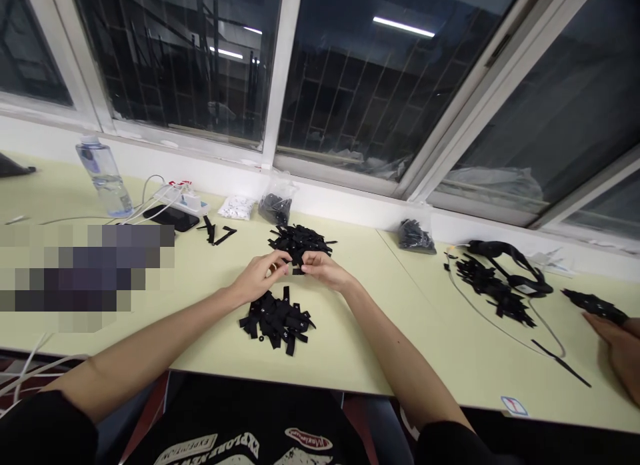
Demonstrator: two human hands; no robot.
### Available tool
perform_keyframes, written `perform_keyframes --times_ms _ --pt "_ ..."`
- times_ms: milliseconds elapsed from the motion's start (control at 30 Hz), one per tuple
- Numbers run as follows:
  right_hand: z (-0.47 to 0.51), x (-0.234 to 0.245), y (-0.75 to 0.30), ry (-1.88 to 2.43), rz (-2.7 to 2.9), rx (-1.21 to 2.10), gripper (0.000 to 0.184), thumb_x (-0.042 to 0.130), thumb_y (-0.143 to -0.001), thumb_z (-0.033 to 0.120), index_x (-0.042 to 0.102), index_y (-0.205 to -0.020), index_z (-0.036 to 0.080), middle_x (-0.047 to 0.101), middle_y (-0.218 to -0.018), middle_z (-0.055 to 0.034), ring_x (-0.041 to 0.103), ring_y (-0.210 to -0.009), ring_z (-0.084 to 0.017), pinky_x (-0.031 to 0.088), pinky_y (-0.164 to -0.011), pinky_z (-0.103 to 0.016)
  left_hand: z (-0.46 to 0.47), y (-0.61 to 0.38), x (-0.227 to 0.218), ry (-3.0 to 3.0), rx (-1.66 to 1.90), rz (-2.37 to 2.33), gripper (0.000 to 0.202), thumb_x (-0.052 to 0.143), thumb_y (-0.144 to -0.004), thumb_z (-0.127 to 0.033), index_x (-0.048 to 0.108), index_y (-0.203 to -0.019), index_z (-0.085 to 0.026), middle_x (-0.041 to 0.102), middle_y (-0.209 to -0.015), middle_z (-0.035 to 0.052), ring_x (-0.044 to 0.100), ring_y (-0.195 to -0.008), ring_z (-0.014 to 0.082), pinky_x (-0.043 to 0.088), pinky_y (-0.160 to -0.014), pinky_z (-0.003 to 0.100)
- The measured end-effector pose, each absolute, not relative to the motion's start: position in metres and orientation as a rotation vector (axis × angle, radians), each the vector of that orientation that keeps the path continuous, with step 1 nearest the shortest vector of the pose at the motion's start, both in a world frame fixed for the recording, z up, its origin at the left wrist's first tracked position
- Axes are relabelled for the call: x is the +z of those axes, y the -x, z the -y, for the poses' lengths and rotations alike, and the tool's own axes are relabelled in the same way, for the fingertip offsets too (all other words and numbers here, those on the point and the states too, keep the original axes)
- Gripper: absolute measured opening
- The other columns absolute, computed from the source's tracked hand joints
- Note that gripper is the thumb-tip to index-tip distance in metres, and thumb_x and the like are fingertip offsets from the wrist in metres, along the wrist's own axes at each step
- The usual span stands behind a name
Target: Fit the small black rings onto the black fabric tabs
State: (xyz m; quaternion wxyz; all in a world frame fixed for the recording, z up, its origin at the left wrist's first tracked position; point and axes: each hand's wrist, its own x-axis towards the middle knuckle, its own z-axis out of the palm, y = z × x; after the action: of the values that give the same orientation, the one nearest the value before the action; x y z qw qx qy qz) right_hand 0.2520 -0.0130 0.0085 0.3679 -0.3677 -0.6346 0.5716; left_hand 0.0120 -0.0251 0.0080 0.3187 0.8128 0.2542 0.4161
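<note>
Above the table's middle, my left hand (259, 275) and my right hand (324, 268) face each other with fingertips close together. Both are closed in a pinch on a short black fabric strap (298, 271), mostly covered by the fingers. Just beyond them lies a heap of black straps (300, 238), partly hidden by my hands. Nearer to me, a second pile of black straps (280, 321) is spread out, several pieces bearing small white marks. A small black ring (261, 339) rests at that pile's near edge.
At the back stand a bag of black parts (275, 206), a white packet (237, 207) and another bag (416, 237). Leftward are a bottle (105, 177), power strip (183, 199) and phone (171, 217). Rightward lie black straps (493, 288), a cable and another person's hand (613, 348).
</note>
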Motion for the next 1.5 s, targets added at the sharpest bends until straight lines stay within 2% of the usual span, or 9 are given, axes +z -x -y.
perform_keyframes --times_ms 100,167,400,567,733,967,1100,1267,1500 --pt "0.015 0.007 -0.240 0.910 1.559 1.511 0.032 0.082 -0.070 0.036 0.057 -0.077 0.017 0.053 -0.066 0.0039 0.047 -0.060 -0.009 0.036 -0.060 -0.022 0.025 -0.013 0.007 -2.195 1.082 -0.668 0.022 0.050 -0.094 -0.039 0.060 -0.098 -0.020 0.068 -0.088 0.0031 0.061 -0.077 0.0162 0.047 -0.071 0.028" --pt "0.017 0.006 -0.232 0.894 1.524 1.538 0.033 0.082 -0.071 0.037 0.057 -0.079 0.018 0.056 -0.069 0.0027 0.052 -0.062 -0.011 0.039 -0.061 -0.024 0.024 -0.013 0.007 -2.190 1.076 -0.669 0.022 0.052 -0.093 -0.040 0.062 -0.093 -0.020 0.067 -0.087 0.0031 0.061 -0.076 0.0160 0.048 -0.070 0.028" --pt "0.020 -0.001 -0.215 0.896 1.510 1.498 0.035 0.078 -0.075 0.044 0.055 -0.081 0.018 0.059 -0.067 0.0021 0.058 -0.060 -0.013 0.040 -0.060 -0.025 0.021 -0.012 0.008 -2.057 1.093 -0.692 0.026 0.054 -0.091 -0.042 0.066 -0.093 -0.019 0.070 -0.086 0.0035 0.063 -0.077 0.0163 0.048 -0.068 0.027" --pt "0.022 -0.003 -0.213 0.863 1.471 1.473 0.031 0.078 -0.076 0.040 0.057 -0.079 0.018 0.058 -0.072 0.0019 0.051 -0.062 -0.010 0.038 -0.062 -0.024 0.019 -0.013 0.003 -2.015 1.058 -0.667 0.023 0.066 -0.084 -0.036 0.064 -0.099 -0.020 0.070 -0.086 0.0030 0.064 -0.077 0.0161 0.048 -0.063 0.026" --pt "0.021 -0.003 -0.215 0.831 1.353 1.512 0.033 0.081 -0.072 0.040 0.056 -0.078 0.019 0.050 -0.066 0.0043 0.044 -0.057 -0.009 0.034 -0.057 -0.024 0.013 -0.013 -0.002 -1.978 1.084 -0.703 0.018 0.063 -0.085 -0.033 0.066 -0.096 -0.020 0.070 -0.088 0.0038 0.064 -0.079 0.0169 0.050 -0.067 0.027" --pt "0.018 -0.008 -0.216 0.756 1.226 1.616 0.030 0.081 -0.073 0.034 0.055 -0.079 0.020 0.058 -0.071 0.0005 0.051 -0.063 -0.012 0.038 -0.059 -0.025 0.013 -0.012 -0.002 -2.041 1.063 -0.728 0.024 0.053 -0.090 -0.037 0.070 -0.097 -0.020 0.072 -0.093 0.0044 0.064 -0.083 0.0187 0.050 -0.071 0.029" --pt "0.017 -0.010 -0.215 0.766 1.214 1.624 0.031 0.081 -0.072 0.035 0.054 -0.079 0.020 0.061 -0.070 0.0004 0.053 -0.062 -0.012 0.040 -0.060 -0.026 0.012 -0.012 0.000 -2.078 1.043 -0.731 0.024 0.056 -0.089 -0.038 0.070 -0.098 -0.021 0.071 -0.096 0.0049 0.063 -0.085 0.0194 0.051 -0.075 0.032" --pt "0.017 -0.012 -0.214 0.772 1.247 1.592 0.030 0.080 -0.074 0.037 0.058 -0.084 0.020 0.063 -0.072 0.0002 0.056 -0.062 -0.012 0.044 -0.062 -0.026 0.010 -0.009 0.001 -2.190 1.104 -0.739 0.020 0.061 -0.086 -0.038 0.071 -0.094 -0.023 0.068 -0.096 0.0067 0.059 -0.095 0.0222 0.051 -0.075 0.032" --pt "0.016 -0.014 -0.214 0.769 1.215 1.579 0.031 0.073 -0.080 0.044 0.061 -0.096 0.020 0.066 -0.079 -0.0022 0.062 -0.067 -0.014 0.049 -0.066 -0.028 0.012 -0.010 0.002 -2.197 1.066 -0.745 0.016 0.061 -0.085 -0.035 0.067 -0.089 -0.021 0.066 -0.087 0.0046 0.059 -0.079 0.0180 0.050 -0.070 0.030"
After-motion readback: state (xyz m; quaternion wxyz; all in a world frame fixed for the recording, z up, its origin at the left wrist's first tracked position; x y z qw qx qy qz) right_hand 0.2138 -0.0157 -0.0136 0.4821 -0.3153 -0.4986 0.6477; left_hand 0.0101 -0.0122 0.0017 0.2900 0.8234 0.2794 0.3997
